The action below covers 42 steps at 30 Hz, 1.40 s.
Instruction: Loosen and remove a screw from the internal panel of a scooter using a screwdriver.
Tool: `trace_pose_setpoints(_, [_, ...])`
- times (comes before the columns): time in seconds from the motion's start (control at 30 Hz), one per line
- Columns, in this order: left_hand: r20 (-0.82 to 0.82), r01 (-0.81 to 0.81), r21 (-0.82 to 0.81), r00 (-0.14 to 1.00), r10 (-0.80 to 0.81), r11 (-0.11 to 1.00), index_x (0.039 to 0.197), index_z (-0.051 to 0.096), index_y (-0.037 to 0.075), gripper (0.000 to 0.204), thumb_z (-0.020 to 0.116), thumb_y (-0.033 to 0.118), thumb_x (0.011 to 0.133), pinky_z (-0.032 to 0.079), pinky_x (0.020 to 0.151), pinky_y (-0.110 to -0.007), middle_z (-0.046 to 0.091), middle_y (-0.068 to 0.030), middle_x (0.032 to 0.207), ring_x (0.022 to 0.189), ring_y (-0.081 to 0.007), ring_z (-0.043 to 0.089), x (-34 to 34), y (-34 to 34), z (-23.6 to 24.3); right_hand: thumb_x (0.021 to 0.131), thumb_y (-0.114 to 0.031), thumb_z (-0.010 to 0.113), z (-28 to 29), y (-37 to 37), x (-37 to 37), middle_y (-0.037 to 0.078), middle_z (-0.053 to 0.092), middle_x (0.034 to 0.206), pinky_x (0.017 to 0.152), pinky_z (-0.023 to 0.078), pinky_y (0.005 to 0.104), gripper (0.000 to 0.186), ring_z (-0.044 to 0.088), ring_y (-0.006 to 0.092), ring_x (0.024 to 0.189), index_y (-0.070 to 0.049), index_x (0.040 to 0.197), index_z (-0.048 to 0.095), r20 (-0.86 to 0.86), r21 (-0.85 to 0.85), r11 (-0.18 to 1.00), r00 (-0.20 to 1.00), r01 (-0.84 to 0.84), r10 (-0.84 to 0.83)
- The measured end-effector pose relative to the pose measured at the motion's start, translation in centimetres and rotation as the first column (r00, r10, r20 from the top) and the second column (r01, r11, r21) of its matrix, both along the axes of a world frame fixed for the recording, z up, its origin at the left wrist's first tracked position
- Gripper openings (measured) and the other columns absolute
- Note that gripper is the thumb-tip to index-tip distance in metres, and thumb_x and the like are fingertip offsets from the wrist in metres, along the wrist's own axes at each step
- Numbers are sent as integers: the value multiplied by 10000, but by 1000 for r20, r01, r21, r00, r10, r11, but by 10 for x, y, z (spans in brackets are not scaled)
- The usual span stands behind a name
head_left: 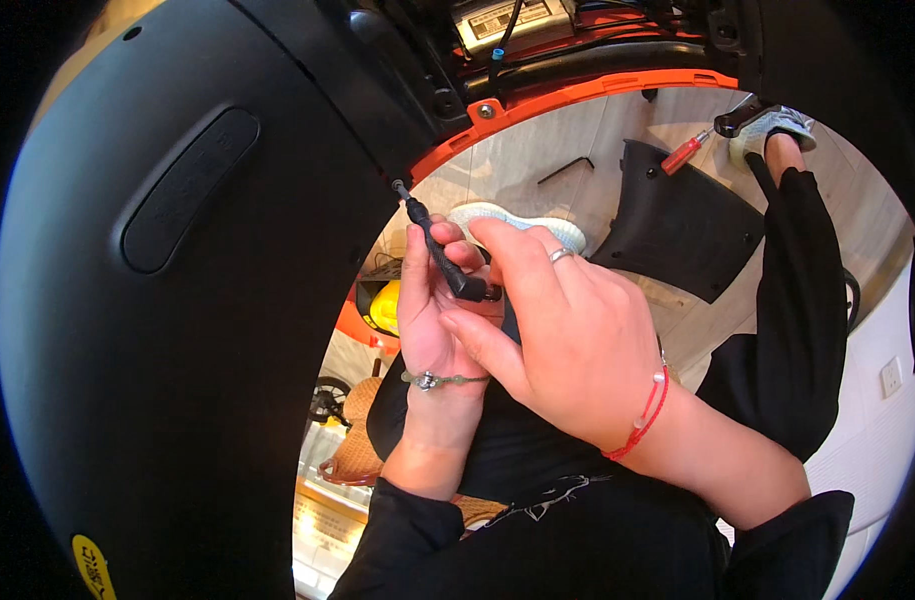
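A black-handled screwdriver (443, 253) slants up to the left, its metal tip at a screw (398, 186) on the edge of a large black vehicle body panel (227, 350). My left hand (439, 320), palm up, is curled around the handle, with the thumb along its left side. Over the handle's butt end hovers my right hand (577, 330), back of the hand upward. Its thumb and forefinger are spread on either side of that end; the other fingertips are hidden, and I cannot tell whether they touch the handle.
An orange trim edge (587, 88) with a screw curves above my hands. On the floor lie a loose black panel (682, 220), a red-handled screwdriver (685, 153) and a black hex key (565, 170). Something yellow (385, 307) and a wicker item (360, 420) are at lower left.
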<state>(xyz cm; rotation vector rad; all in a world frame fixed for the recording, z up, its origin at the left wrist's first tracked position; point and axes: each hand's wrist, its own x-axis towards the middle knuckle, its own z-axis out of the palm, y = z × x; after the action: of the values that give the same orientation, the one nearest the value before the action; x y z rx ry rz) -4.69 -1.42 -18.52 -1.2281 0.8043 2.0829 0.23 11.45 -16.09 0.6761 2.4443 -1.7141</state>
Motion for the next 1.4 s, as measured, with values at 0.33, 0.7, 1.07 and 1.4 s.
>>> trace_pose_setpoints(0.33, [37, 29, 157, 999, -35, 987, 1067, 540, 80, 325, 496, 394, 998, 530, 741, -325, 620, -21, 932, 791, -124, 600, 0, -8, -7, 742, -129, 632, -17, -1, 7, 99, 550, 942, 702, 528, 327, 298, 618, 235, 859, 6, 1007, 603, -262, 126, 983, 951, -134, 163])
trace_pose_setpoints(0.7, [78, -118, 117, 991, 109, 986, 1315, 445, 38, 368, 426, 262, 1024, 458, 571, -243, 620, -23, 919, 810, -87, 616, -3, 2, 2, 816, -196, 717, -1, 3, 10, 74, 615, 762, 566, 515, 341, 288, 646, 236, 670, -56, 1039, 600, 13, -126, 969, 976, -214, 217])
trace_pose_setpoints(1.07, [121, 1, 34, 993, -5, 999, 944, 559, 93, 264, 592, 354, 963, 496, 634, -216, 556, -6, 844, 722, -84, 558, -4, -4, -1, 799, -88, 690, -4, -7, 7, 116, 630, 893, 660, 525, 349, 346, 649, 273, 771, -48, 1126, 584, -123, -105, 985, 985, -135, 121])
trace_pose_setpoints(1.4, [42, 60, 104, 997, -65, 993, 1159, 583, 65, 358, 487, 374, 1006, 553, 702, -259, 689, -6, 919, 832, -107, 670, -9, -9, -1, 786, -2, 669, 1, 1, 2, 123, 627, 996, 775, 510, 348, 384, 631, 277, 901, -12, 1153, 559, -2, -319, 947, 1000, 29, -31])
